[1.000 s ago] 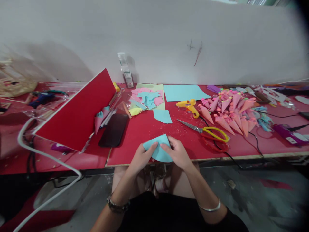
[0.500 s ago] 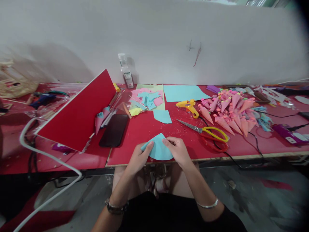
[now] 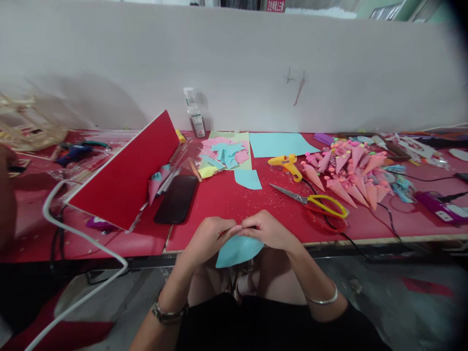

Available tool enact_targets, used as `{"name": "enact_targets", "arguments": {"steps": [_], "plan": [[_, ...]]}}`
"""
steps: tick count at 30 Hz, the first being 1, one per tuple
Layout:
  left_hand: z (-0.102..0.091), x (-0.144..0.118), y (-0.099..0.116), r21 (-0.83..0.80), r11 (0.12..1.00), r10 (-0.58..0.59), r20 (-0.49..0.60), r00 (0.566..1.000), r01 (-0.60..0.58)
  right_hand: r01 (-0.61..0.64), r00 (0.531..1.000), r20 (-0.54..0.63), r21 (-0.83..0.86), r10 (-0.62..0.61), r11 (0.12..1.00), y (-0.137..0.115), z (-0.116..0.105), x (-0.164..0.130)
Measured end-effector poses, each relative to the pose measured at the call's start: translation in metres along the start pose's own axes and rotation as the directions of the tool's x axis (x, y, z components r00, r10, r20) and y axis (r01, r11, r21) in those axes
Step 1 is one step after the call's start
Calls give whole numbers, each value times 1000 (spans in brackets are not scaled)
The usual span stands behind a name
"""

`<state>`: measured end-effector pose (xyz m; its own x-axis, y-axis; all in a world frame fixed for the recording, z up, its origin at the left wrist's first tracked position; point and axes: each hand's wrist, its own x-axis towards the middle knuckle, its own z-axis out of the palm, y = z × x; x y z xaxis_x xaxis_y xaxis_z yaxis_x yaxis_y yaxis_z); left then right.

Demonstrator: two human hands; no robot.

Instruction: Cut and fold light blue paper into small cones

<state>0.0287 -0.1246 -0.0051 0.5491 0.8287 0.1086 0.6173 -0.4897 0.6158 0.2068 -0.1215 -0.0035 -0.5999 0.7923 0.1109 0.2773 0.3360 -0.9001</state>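
Head view: left hand point(image 3: 209, 237), right hand point(image 3: 269, 230) pinch blue paper piece point(image 3: 237, 249).

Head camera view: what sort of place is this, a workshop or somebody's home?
Probably a small craft workbench. The red table holds a yellow glue gun, scissors and a heap of pink paper cones, while both hands work a blue paper piece.

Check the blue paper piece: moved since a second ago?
Yes. The blue paper piece, held by the left hand and right hand, has come toward the person, off the red table, now hanging past its front edge.
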Motion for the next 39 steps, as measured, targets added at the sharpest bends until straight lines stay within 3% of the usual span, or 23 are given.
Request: {"name": "enact_targets", "arguments": {"steps": [6,9,11,12,16,20,25,29,31,34,36,39], "plan": [[-7,-11,-8,-72,996,-63,-152,986,53,-15,999,34,-70,17,997,6,-30,-14],[-12,-13,-12,-54,995,-97,-237,967,86,-55,982,-189,-122,31,991,10,-42,-22],[-11,-11,-11,-21,996,-87,-243,966,85,-22,929,-367,-208,-57,978,6,-39,-22],[-9,-9,-9,-11,997,-73,-231,970,72,14,911,-393,-275,-126,961,2,-35,-21],[1,0,6,-29,999,-31,-220,975,26,134,923,-233,-550,-305,825,-14,-7,-6],[3,-2,17,5,999,-35,-245,969,37,123,908,-224,-665,-354,737,-11,3,1],[-6,-10,19,51,997,-38,-303,952,56,79,895,-302,-618,-329,782,10,-16,-13],[-11,-7,16,49,998,-18,-314,949,35,14,834,-486,-451,-259,893,11,-27,-24],[-12,-3,16,62,998,-2,-307,952,22,56,873,-439,-338,-210,939,4,-26,-24],[-13,1,18,154,988,39,-337,941,14,91,951,-255,-303,-173,949,-4,-21,-20],[-13,4,20,278,961,115,-355,928,-12,68,966,-211,-362,-153,930,-7,-17,-16],[-10,7,24,481,870,278,-298,913,-108,60,972,-180,-429,-150,901,-8,-13,-11]]}}
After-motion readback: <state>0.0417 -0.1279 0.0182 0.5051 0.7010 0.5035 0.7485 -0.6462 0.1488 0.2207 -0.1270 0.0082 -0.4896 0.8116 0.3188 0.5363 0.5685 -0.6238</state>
